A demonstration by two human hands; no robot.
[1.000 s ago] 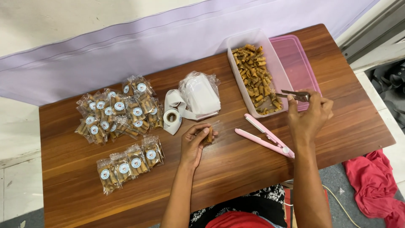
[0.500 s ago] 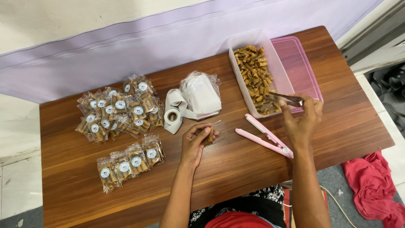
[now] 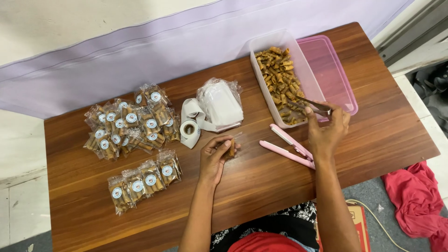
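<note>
Pink lid (image 3: 332, 74), golden-brown snacks (image 3: 279, 81), brown wood-grain table (image 3: 382, 140).

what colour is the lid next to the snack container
Translucent pink; the lid shows best in the head view.

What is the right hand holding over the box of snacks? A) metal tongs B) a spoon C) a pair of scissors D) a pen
A: the right hand grips thin metal tongs whose tips point into the clear box of brown snack rolls.
</note>
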